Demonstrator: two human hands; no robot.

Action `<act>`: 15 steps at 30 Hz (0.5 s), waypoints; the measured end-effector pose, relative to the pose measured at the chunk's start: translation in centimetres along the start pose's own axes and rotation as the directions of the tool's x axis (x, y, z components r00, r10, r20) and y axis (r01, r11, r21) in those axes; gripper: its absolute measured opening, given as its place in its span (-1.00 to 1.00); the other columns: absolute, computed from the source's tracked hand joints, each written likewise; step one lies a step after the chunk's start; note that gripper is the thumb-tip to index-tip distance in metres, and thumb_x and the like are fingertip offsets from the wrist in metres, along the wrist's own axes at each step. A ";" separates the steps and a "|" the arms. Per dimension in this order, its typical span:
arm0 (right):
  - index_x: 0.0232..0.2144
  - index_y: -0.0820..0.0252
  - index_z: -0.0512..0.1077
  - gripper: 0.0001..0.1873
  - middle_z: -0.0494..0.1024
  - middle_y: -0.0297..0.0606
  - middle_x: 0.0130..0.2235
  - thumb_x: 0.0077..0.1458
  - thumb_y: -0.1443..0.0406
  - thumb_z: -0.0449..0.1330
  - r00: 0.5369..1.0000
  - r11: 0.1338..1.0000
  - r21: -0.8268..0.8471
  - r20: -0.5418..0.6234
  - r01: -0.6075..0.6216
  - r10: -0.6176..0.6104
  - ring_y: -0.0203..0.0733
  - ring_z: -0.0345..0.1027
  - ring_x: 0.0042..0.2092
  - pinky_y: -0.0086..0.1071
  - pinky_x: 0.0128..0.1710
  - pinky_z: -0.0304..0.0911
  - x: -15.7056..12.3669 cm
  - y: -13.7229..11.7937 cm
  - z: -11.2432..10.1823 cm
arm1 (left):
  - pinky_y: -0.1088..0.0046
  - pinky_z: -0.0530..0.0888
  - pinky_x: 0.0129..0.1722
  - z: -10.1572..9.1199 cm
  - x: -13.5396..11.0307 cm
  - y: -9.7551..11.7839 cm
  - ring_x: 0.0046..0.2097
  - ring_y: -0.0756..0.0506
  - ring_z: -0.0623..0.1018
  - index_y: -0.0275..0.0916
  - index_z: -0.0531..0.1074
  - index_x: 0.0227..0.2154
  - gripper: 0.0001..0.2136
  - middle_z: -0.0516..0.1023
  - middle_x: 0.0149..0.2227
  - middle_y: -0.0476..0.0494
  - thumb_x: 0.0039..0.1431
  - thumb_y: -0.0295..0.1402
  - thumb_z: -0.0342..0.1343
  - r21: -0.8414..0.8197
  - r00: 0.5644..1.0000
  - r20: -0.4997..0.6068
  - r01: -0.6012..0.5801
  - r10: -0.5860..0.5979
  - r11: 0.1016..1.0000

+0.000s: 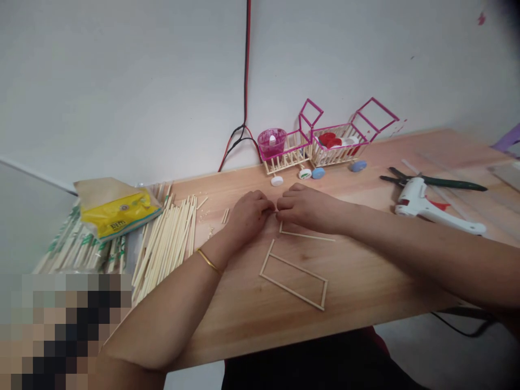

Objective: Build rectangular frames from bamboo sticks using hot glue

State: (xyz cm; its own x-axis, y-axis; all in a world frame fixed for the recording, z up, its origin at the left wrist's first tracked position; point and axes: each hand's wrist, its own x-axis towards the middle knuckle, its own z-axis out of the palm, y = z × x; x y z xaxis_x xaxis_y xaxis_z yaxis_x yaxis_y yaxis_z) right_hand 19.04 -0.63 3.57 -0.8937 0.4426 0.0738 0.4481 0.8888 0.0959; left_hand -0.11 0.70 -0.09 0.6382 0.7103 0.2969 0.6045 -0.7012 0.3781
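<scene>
My left hand (248, 214) and my right hand (305, 207) meet knuckle to knuckle at the middle of the wooden table (365, 281), both with fingers curled in a pinch. Between them they press on the corner of a thin stick frame (305, 235), whose sticks run out under my right hand. A finished rectangular stick frame (294, 274) lies flat just in front of my hands. A gold bangle (208, 261) sits on my left wrist.
A loose pile of bamboo sticks (167, 244) lies left, beside wrapped stick packs and a yellow bag (116, 208). A white glue gun (426, 206) and dark pliers (434, 181) lie right. Two pink-trimmed stick carts (325, 143) stand by the wall, with red and black cables (245, 81).
</scene>
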 end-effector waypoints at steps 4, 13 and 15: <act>-0.36 0.20 0.44 -0.83 0.48 -0.26 -0.31 0.18 0.34 0.06 1.000 0.999 -0.039 0.001 0.007 -0.007 -0.19 0.22 -0.27 -0.28 -0.28 -0.07 -0.2 -0.1 -0.2 | 0.37 0.36 -0.20 -0.1 0.0 0.0 -0.24 -0.07 0.41 -0.27 0.53 -0.30 -0.83 0.47 -0.31 -0.16 0.15 -0.46 0.04 0.009 1.000 0.017 0.000 0.000 1.000; -0.36 0.19 0.44 -0.88 0.48 -0.26 -0.30 0.15 0.35 0.09 0.998 0.996 -0.089 0.055 0.008 -0.003 -0.19 0.23 -0.28 -0.28 -0.31 -0.12 -0.1 -0.1 -0.8 | 0.38 0.34 -0.21 -0.2 -0.1 -0.1 -0.25 -0.07 0.42 -0.26 0.54 -0.30 -0.83 0.47 -0.31 -0.15 0.15 -0.47 0.04 0.008 0.999 0.022 -0.036 0.036 0.999; -0.35 0.19 0.44 -0.89 0.48 -0.27 -0.29 0.14 0.35 0.11 0.997 0.994 -0.106 0.080 0.003 0.005 -0.18 0.23 -0.28 -0.28 -0.31 -0.13 0.1 -0.2 -0.9 | 0.38 0.34 -0.21 -0.2 -0.2 -0.2 -0.25 -0.07 0.42 -0.25 0.53 -0.29 -0.82 0.47 -0.31 -0.14 0.15 -0.46 0.03 0.009 0.999 0.023 -0.046 0.046 0.999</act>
State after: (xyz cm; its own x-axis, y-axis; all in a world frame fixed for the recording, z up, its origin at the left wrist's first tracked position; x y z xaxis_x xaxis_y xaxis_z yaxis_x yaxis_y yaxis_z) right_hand 18.95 -0.85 4.45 -0.8902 0.4555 -0.0056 0.4452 0.8726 0.2011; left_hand -0.41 0.71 -0.07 0.6761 0.6758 0.2936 0.5789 -0.7337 0.3556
